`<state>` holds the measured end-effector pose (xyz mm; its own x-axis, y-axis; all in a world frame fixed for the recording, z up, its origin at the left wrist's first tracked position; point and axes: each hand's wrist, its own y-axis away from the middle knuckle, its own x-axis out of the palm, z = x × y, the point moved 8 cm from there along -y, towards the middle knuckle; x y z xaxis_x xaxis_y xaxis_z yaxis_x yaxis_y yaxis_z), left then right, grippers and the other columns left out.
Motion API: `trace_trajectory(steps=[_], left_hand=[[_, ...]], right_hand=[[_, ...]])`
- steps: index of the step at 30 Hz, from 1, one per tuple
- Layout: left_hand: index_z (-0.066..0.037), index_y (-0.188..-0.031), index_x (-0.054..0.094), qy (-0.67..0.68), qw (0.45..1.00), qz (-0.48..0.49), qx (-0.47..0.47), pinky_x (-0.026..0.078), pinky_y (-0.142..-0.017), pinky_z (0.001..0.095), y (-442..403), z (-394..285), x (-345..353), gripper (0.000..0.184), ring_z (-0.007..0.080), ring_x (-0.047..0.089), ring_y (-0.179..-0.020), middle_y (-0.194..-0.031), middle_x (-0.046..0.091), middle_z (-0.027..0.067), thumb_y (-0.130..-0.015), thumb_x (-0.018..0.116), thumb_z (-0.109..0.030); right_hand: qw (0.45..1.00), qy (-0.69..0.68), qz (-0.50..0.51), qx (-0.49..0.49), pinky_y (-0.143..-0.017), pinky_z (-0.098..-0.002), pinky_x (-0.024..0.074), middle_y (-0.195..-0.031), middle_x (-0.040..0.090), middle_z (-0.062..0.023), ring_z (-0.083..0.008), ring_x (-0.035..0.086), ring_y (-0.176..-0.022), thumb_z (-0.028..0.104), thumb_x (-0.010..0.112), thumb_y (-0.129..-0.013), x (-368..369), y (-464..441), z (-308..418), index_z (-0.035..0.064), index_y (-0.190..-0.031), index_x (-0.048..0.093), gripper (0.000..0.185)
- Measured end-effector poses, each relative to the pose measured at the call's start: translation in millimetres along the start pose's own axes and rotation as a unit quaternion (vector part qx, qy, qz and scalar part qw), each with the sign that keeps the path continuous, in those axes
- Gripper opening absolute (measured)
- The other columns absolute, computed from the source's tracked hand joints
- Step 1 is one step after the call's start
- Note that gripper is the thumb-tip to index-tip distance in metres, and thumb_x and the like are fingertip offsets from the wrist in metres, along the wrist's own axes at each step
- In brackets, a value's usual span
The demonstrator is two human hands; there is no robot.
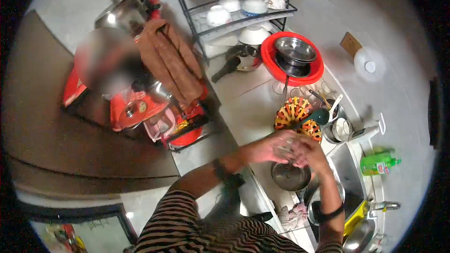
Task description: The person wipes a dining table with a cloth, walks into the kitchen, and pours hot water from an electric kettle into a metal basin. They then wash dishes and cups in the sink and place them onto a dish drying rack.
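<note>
My left hand [271, 149] and my right hand [308, 152] meet over the counter. Their fingers are curled around something pale and glassy that is too blurred to name. Just below them sits a round grey-brown pan [290, 178], partly covered by the hands. Beyond my fingers stands a yellow and dark red patterned basket [291, 111]. A dark green ladle [320, 116] lies at its right side. The sink [346, 164] is to the right of my right hand, and a metal bowl [338, 188] shows behind my right wrist.
A red basin [268, 56] with metal bowls stands at the back, near several clear glasses [300, 87]. White bowls [219, 16] fill the rack [201, 33]. A green bottle [375, 164] and faucet [385, 205] are right of the sink. A pink cloth [294, 217] lies in front.
</note>
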<state>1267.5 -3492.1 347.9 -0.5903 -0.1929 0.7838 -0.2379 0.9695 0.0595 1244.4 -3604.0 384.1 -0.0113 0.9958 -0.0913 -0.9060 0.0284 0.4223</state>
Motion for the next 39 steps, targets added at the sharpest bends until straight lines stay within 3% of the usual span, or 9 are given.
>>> trace_trajectory(steps=[3, 7, 16, 19, 22, 24, 27, 33, 39], left_hand=[[-0.018, -0.127, 0.036, -0.12, 0.979, -0.119, 0.112, 0.04, -0.09, 0.0465, 42, -51, -97, 0.05, 0.0254, 0.043, -0.116, -0.123, 0.047, 0.0047, -0.082, 0.058, -0.024], [-0.014, -0.12, 0.043, -0.255, 0.904, -0.261, 0.222, 0.038, -0.092, 0.0467, 77, -103, -189, 0.043, 0.0278, 0.043, -0.115, -0.116, 0.05, 0.0078, -0.082, 0.056, -0.029], [-0.013, -0.116, 0.043, 0.141, 0.93, -0.228, 0.25, 0.043, -0.085, 0.0441, 54, -131, -276, 0.055, 0.0298, 0.051, -0.097, -0.114, 0.047, 0.0113, -0.082, 0.048, -0.055], [-0.014, -0.115, 0.045, 0.288, 0.908, -0.237, 0.192, 0.045, -0.08, 0.0434, 56, -130, -258, 0.049, 0.0309, 0.052, -0.096, -0.114, 0.049, 0.012, -0.083, 0.049, -0.051], [-0.015, -0.118, 0.044, 0.316, 0.9, -0.235, 0.186, 0.046, -0.079, 0.043, 55, -133, -261, 0.046, 0.032, 0.051, -0.099, -0.116, 0.049, 0.0122, -0.084, 0.05, -0.046], [-0.016, -0.119, 0.044, 0.319, 0.903, -0.215, 0.19, 0.045, -0.082, 0.0432, 58, -132, -260, 0.045, 0.0322, 0.049, -0.102, -0.119, 0.049, 0.0109, -0.085, 0.049, -0.045], [-0.017, -0.123, 0.041, -0.078, 0.929, -0.247, 0.265, 0.038, -0.092, 0.0434, 65, -152, -227, 0.043, 0.03, 0.044, -0.112, -0.123, 0.046, 0.0083, -0.088, 0.044, -0.04], [-0.019, -0.126, 0.042, 0.453, 0.868, -0.055, 0.196, 0.04, -0.091, 0.0423, 71, -138, -174, 0.049, 0.0303, 0.044, -0.11, -0.136, 0.034, 0.0083, -0.086, 0.043, -0.047], [-0.019, -0.115, 0.053, 0.243, 0.958, -0.082, 0.125, 0.049, -0.074, 0.0363, 74, -132, -120, 0.052, 0.0321, 0.048, -0.102, -0.138, 0.029, 0.0144, -0.08, 0.045, -0.057]], right_hand=[[0.999, -0.013, 0.001, 0.038, -0.052, -0.0305, 0.0506, -0.076, 0.06, -0.0112, -0.0205, 0.06, -0.055, 0.031, 0.054, -0.086, 46, -67, 42, 0.0037, -0.112, 0.048, 0.038], [0.89, 0.401, -0.11, -0.187, -0.072, -0.0376, 0.0498, -0.097, 0.059, -0.0178, -0.0329, 0.061, -0.074, 0.03, 0.055, -0.083, 79, -110, 96, 0.0055, -0.119, 0.044, 0.045], [0.853, 0.507, -0.101, 0.07, -0.107, -0.0441, 0.0179, -0.144, 0.008, -0.0203, -0.0343, 0.009, -0.133, 0.035, 0.057, -0.079, 73, -223, 9, 0.0017, -0.139, 0.004, 0.087], [0.827, 0.541, -0.131, -0.08, -0.107, -0.0421, 0.018, -0.143, 0.011, -0.0208, -0.0347, 0.011, -0.133, 0.029, 0.057, -0.079, 64, -262, -28, -0.0001, -0.138, 0.011, 0.081], [0.628, 0.77, -0.099, -0.056, -0.1, -0.0385, 0.0315, -0.136, 0.028, -0.024, -0.0353, 0.025, -0.128, 0.018, 0.053, -0.079, 61, -295, -53, -0.0019, -0.131, 0.03, 0.06], [0.761, 0.608, -0.184, -0.128, -0.089, -0.0384, 0.0398, -0.123, 0.042, -0.0246, -0.035, 0.039, -0.117, 0.011, 0.05, -0.078, 50, -287, -39, -0.0007, -0.116, 0.046, 0.04], [0.911, 0.339, -0.229, -0.051, -0.073, -0.0407, 0.0463, -0.1, 0.056, -0.023, -0.0345, 0.055, -0.093, 0.006, 0.047, -0.076, 36, -274, -33, 0.0016, -0.094, 0.058, 0.021], [0.877, 0.35, -0.255, -0.21, -0.069, -0.0442, 0.047, -0.085, 0.061, -0.0162, -0.0343, 0.06, -0.076, 0.008, 0.053, -0.076, 68, -194, 58, 0.0067, -0.084, 0.059, 0.011], [0.925, 0.11, -0.242, -0.273, -0.063, -0.0305, 0.0466, -0.076, 0.061, -0.0105, -0.0195, 0.06, -0.068, 0.01, 0.054, -0.084, 11, -22, 90, 0.003, -0.083, 0.055, 0.007]])
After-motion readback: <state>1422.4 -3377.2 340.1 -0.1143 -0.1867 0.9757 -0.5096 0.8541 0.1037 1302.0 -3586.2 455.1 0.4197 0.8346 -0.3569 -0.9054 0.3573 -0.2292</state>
